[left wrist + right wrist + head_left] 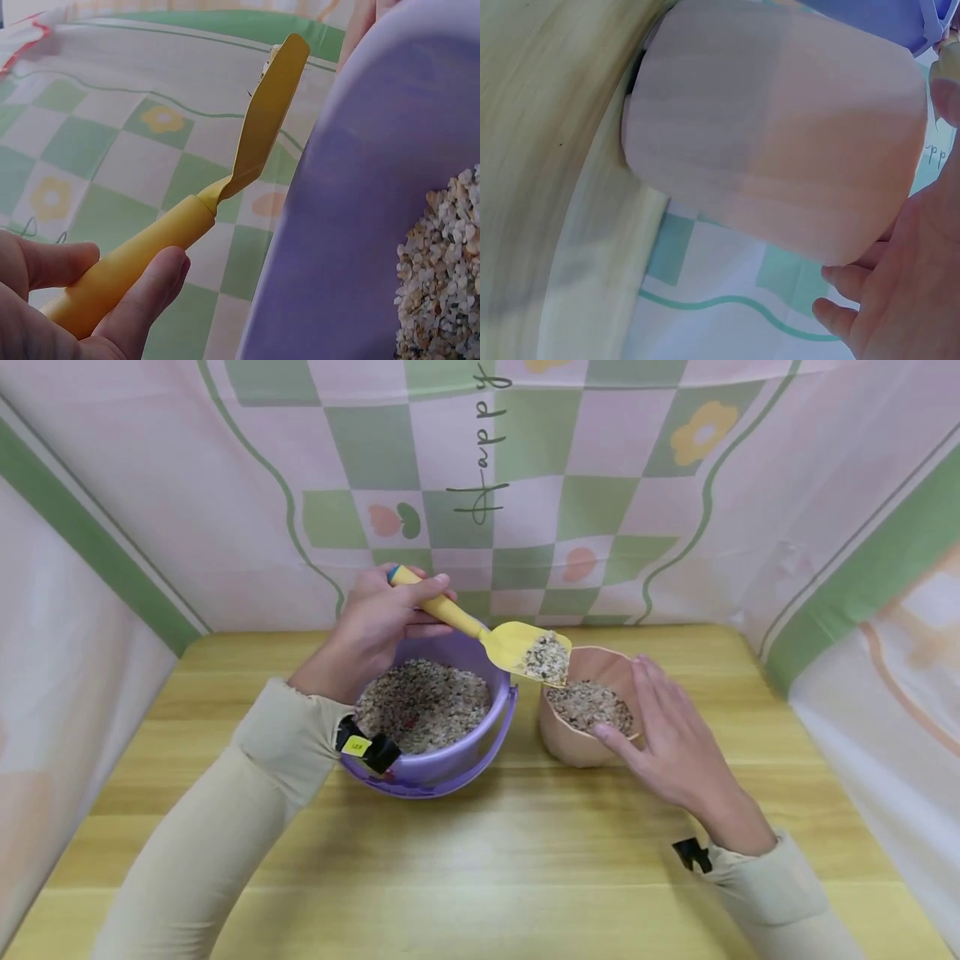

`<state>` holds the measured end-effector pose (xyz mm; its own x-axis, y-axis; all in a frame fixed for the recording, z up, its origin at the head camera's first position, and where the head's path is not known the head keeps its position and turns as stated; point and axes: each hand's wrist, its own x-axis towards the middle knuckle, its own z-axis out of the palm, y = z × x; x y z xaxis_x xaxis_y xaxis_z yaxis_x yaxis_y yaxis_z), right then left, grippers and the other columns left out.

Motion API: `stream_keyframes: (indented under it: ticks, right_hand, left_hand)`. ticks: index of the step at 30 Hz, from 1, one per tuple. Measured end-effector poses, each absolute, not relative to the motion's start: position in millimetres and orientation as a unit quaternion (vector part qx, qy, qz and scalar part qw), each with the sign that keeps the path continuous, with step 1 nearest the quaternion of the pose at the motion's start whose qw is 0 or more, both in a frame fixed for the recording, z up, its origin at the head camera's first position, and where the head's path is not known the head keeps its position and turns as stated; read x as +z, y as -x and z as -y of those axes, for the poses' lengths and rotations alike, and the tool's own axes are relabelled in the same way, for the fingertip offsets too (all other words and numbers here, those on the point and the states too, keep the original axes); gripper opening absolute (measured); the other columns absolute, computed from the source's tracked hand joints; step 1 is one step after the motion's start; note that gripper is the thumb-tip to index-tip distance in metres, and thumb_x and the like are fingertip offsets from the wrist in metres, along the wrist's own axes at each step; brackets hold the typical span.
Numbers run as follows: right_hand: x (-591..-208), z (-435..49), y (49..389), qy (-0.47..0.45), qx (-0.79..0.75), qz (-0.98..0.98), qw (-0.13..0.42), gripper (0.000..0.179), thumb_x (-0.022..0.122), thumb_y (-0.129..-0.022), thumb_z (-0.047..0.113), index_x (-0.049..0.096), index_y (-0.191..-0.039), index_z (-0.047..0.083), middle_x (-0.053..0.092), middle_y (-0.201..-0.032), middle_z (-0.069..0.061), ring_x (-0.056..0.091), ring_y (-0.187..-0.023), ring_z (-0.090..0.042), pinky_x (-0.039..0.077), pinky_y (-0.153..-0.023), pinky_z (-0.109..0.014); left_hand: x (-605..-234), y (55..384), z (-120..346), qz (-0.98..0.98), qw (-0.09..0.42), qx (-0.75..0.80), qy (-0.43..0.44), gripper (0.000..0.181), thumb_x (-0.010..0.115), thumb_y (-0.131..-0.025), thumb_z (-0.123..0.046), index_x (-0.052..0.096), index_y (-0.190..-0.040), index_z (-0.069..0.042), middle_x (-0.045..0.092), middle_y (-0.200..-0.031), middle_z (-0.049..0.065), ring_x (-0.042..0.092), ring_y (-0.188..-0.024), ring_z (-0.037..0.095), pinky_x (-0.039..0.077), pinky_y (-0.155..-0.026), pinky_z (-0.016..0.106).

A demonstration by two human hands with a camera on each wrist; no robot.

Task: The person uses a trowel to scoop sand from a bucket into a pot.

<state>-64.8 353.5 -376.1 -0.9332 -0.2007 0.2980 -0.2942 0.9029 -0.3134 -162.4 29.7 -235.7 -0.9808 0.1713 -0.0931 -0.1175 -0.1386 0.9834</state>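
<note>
My left hand (378, 610) grips the yellow handle of a toy shovel (506, 643), thumb along it in the left wrist view. A small heap of gravel (546, 658) lies on the blade, whose tip overlaps the left rim of a peach-coloured pot (581, 752). Gravel also lies inside this pot. My right hand (678, 747) rests against the pot's right side, fingers straight and thumb by the near rim. Left of the pot stands a purple bucket (498, 685) holding more gravel (442, 270), partly beneath my left hand.
Both containers stand on a wooden table (480, 868). The bucket's purple handle (450, 789) hangs down along its front. A checkered cloth (457, 452) with printed writing hangs behind the table, and pale cloth covers both sides.
</note>
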Motion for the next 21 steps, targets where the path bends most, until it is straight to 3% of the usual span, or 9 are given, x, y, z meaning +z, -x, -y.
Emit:
stream_keyframes:
  ticks: [14,21]
  right_hand:
    - [-382,-361,61,-0.108,0.185,0.972,0.1,0.095,0.051,-0.099,0.055,0.001,-0.157,-0.002,0.002,-0.164,-0.021,0.006,-0.151,-0.039,0.005,-0.124,-0.053]
    - [-379,-360,61,-0.097,0.193,0.973,0.079,0.097,0.05,-0.098,0.057,-0.002,-0.157,-0.001,-0.002,-0.164,-0.019,0.003,-0.151,-0.037,0.004,-0.124,-0.053]
  left_hand:
    - [-236,166,-55,-0.678,0.101,0.728,-0.007,0.021,0.067,-0.095,-0.007,0.048,-0.104,-0.005,0.067,-0.103,0.019,0.072,-0.087,0.026,0.064,-0.066,0.031]
    - [-239,169,-65,-0.686,0.089,0.722,0.005,0.024,0.069,-0.094,-0.006,0.048,-0.104,-0.006,0.069,-0.096,0.016,0.072,-0.081,0.024,0.063,-0.062,0.031]
